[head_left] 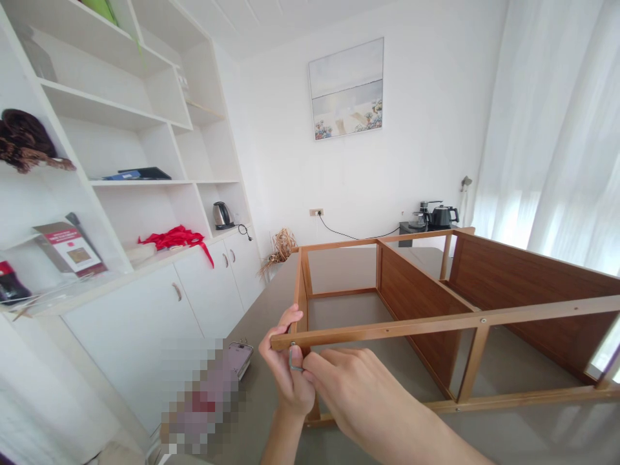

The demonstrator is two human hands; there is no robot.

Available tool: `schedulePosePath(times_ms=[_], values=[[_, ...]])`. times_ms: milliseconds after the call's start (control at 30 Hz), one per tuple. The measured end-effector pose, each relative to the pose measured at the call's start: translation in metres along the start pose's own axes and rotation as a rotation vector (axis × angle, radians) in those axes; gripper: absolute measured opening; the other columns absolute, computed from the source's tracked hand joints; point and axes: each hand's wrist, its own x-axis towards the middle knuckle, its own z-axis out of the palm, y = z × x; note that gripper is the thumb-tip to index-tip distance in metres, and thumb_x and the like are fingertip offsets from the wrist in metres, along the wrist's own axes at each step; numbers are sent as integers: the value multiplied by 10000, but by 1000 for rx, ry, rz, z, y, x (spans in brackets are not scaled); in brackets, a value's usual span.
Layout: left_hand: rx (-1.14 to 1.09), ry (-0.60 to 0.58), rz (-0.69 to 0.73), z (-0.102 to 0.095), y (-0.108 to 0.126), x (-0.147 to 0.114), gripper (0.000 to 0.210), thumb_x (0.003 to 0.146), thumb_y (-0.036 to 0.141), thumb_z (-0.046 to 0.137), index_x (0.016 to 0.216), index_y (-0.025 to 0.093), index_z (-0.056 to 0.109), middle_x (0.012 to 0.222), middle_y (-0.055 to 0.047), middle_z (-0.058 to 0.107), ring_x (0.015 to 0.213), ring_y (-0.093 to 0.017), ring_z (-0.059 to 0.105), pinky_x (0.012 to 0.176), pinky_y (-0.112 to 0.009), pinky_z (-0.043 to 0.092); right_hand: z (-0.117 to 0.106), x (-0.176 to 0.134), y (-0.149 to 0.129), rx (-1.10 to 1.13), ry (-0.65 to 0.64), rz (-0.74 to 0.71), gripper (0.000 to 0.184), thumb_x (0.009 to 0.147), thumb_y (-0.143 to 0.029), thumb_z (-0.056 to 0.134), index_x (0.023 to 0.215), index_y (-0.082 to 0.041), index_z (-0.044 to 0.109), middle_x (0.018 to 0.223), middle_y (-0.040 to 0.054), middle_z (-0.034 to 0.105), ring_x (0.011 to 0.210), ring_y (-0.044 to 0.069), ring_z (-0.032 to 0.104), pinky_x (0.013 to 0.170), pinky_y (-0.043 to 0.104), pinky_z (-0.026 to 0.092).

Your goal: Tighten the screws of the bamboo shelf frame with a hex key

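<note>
A wooden shelf frame (411,326) of light bars and dark brown panels lies on its side on a grey table (271,303). My left hand (283,365) grips the near left corner of the frame, thumb on top of the bar's end. My right hand (353,387) comes in from the lower right and pinches a small metal hex key (293,359) against the corner joint just under the bar. The key's tip is hidden between my fingers.
A phone (238,358) lies on the table left of my hands, next to a blurred patch. White wall shelving and cabinets (145,271) stand at the left with a kettle (221,215). A black kettle set (436,216) stands by the far wall; curtains hang at the right.
</note>
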Motion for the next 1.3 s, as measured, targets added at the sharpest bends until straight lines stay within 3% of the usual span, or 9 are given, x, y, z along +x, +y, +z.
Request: schedulePosePath(times_ms=[500,900,1067,1167,1300], values=[[0,-60,50,2,3,4,196,1080,309,445,1267,256,425,1296,-129,669,1338,-276,587,1126,-597,438,6,-2,-1,-166,153,14,325,747,39,685,867,-212,518,795,-30,543,644,138,515,514,305,197],[-11,-48,44,0,1,2,215,1057,272,499,1261,258,431,1294,-117,678,1344,-277,587,1125,-587,448,12,-3,-2,-127,239,72,233,911,-34,616,874,-227,493,799,-28,521,600,136,433,523,292,201],[5,-43,40,1,2,3,207,1060,287,490,1259,259,442,1313,-120,660,1349,-274,577,1128,-594,444,13,-3,-3,-143,261,52,278,865,5,638,860,-224,481,794,-31,553,617,134,475,531,290,196],[22,-40,44,1,2,2,204,1067,312,478,1257,246,441,1330,-136,643,1342,-278,578,1153,-610,405,18,-4,-3,-175,213,48,303,808,20,646,831,-225,469,740,-47,573,578,134,495,521,314,153],[17,-33,43,-1,1,2,217,1066,352,484,1245,235,448,1323,-151,643,1314,-290,597,1153,-616,396,22,-4,-1,-174,30,47,255,813,-27,639,889,-228,501,689,-71,593,462,132,451,489,334,105]])
